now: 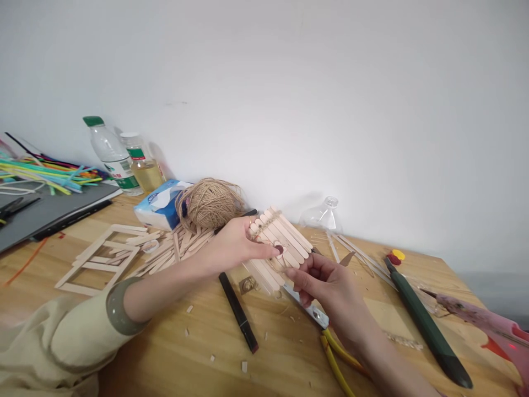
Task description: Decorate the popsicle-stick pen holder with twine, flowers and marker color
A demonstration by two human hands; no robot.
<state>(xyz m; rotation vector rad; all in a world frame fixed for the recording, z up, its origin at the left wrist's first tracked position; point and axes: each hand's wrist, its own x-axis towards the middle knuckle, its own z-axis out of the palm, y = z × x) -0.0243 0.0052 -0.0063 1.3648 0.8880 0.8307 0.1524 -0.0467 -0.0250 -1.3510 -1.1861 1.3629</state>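
Note:
My left hand (pixel 243 240) is closed on a small panel of wooden craft sticks (pixel 294 242) laid side by side, its thumb pressed on a dark red round piece on the face. Twine runs across the panel near its upper end. At the lower edge of the panel, my right hand (pixel 320 278) is closed, thumb against fingers; a thin strand seems to reach its thumb, but what it pinches is too small to make out. Scissors with yellow handles (pixel 336 353) lie beneath the right hand. More joined sticks (pixel 264 275) show below the panel.
A twine ball (pixel 212 203), tissue pack (pixel 159 204) and two bottles (pixel 113 154) stand at back left. Stick frames (pixel 88 267) and loose sticks lie left. A black marker (pixel 237 311) is in front; a green-handled cutter (pixel 430 325) and pink glue gun (pixel 475 317) are right.

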